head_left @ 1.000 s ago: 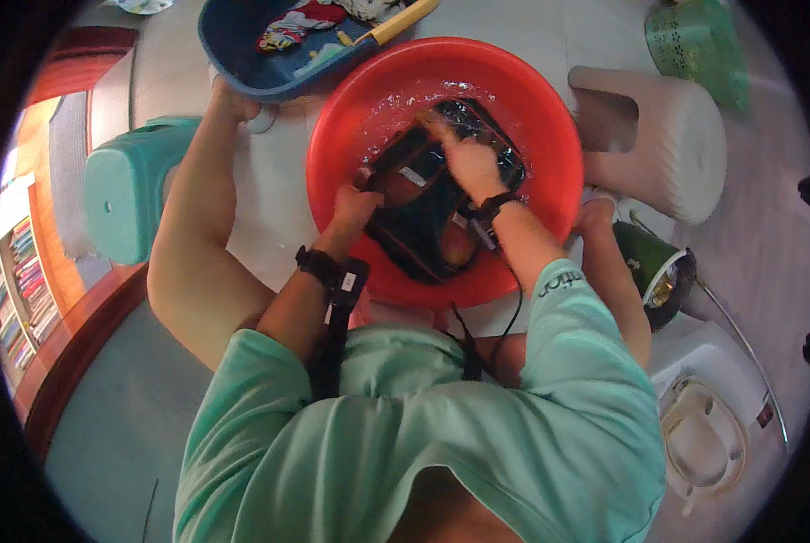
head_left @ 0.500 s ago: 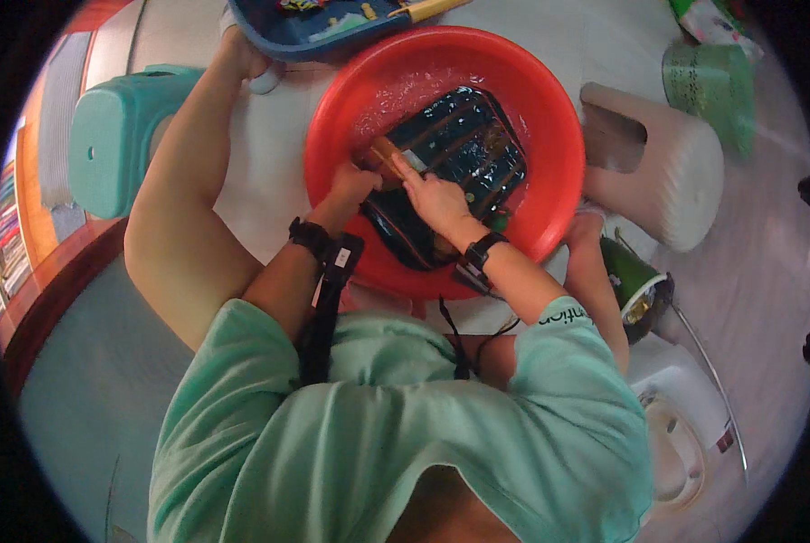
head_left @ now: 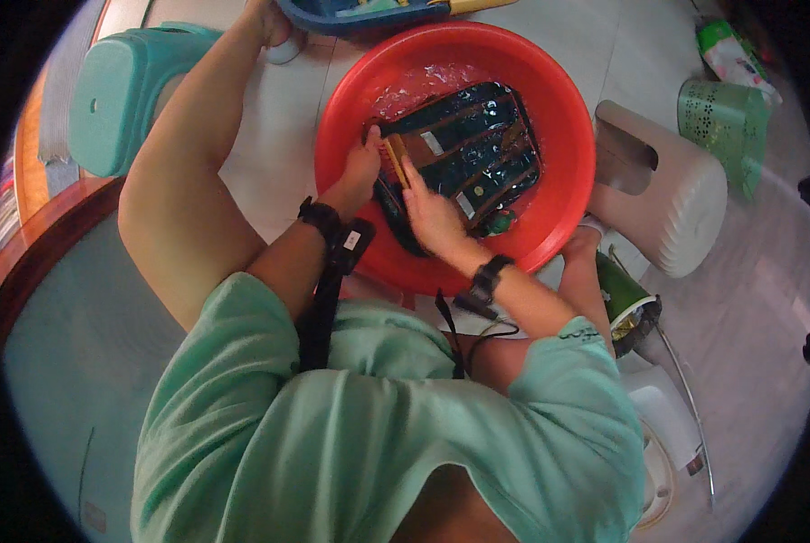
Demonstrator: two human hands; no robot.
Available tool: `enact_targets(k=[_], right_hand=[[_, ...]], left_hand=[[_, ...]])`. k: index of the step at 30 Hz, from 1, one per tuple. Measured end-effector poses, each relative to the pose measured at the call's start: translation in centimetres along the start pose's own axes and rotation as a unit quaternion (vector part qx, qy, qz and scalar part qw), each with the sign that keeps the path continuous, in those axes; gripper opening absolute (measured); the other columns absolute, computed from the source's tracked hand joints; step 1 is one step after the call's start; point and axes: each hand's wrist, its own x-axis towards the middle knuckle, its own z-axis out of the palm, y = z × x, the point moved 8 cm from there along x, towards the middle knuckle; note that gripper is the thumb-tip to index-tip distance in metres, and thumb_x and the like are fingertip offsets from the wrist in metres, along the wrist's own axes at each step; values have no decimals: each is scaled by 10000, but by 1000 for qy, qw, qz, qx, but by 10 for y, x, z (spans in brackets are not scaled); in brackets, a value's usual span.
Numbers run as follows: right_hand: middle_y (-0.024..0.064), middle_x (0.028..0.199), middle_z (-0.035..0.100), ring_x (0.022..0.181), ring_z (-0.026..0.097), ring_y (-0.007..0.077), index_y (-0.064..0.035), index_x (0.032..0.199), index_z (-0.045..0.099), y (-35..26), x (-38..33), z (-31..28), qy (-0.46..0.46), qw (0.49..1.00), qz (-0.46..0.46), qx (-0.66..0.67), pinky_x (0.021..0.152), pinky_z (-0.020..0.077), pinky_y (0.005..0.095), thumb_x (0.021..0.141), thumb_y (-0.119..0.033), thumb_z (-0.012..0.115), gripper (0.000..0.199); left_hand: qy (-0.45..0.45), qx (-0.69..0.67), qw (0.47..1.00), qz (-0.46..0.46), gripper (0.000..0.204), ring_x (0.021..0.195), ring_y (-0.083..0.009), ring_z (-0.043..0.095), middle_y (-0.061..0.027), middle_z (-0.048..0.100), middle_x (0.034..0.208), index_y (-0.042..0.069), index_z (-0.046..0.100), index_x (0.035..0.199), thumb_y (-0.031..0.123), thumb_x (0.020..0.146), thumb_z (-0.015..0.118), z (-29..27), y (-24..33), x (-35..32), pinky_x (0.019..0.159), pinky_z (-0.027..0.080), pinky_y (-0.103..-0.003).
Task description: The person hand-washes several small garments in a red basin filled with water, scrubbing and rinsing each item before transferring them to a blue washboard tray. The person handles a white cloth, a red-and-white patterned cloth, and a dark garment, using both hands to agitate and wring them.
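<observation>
A large red basin (head_left: 568, 109) with water in it stands on the floor between my legs. Inside lies a dark, wet, bag-like item (head_left: 477, 163) with brown stripes and small pale patches. My right hand (head_left: 432, 217) is closed on a scrub brush (head_left: 395, 158) with a yellowish wooden back. The brush is tilted on its side, its reddish bristles toward my left hand. At the item's left edge my left hand (head_left: 361, 170) is closed, apparently on that edge; its fingertips are partly hidden. A small green thing (head_left: 500, 222) lies beside the item, near my right wrist.
A teal stool (head_left: 111, 104) stands at the left, a beige stool (head_left: 676, 190) on its side at the right. Beyond the basin is a blue tub (head_left: 360, 20). A green perforated basket (head_left: 721, 127) and a tipped green container (head_left: 624, 294) with a metal rod (head_left: 690, 398) lie farther right.
The brush has turned from lying flat to standing on its side. My left hand has shifted up along the item's edge. Pale patches now show more plainly; the whole view has shifted slightly.
</observation>
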Motion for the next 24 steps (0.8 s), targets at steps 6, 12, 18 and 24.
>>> enact_targets(k=[6, 12, 18, 24], right_hand=[[195, 764, 634, 633, 657, 367, -265, 1504, 188, 62, 36, -10, 74, 971, 43, -225, 552, 537, 481, 961, -271, 439, 598], [224, 801, 654, 723, 666, 389, -238, 1497, 176, 97, 60, -80, 84, 958, 161, -221, 622, 528, 504, 993, -305, 393, 553], [230, 783, 640, 682, 645, 424, -245, 1504, 163, -17, 10, -3, -26, 990, -54, -128, 621, 514, 539, 971, -307, 443, 606], [214, 820, 649, 660, 664, 378, -231, 1512, 147, 77, 46, -30, 42, 965, 73, -250, 569, 541, 477, 961, -254, 427, 619]], left_hand=[[86, 106, 990, 26, 556, 788, -188, 558, -91, 622, 944, 16, 569, 1163, 518, 970, 429, -21, -22, 17, 698, 471, -368], [117, 159, 974, 109, 554, 814, -197, 578, -104, 629, 961, 3, 582, 1140, 507, 979, 420, -23, -12, 21, 693, 475, -376], [26, 60, 996, -66, 524, 785, -209, 579, -93, 634, 900, 24, 630, 1011, 486, 998, 383, -13, -26, 10, 674, 473, -380], [74, 167, 983, -19, 540, 684, -209, 547, -73, 611, 781, 27, 647, 971, 481, 1007, 358, -24, -22, 16, 642, 458, -365]])
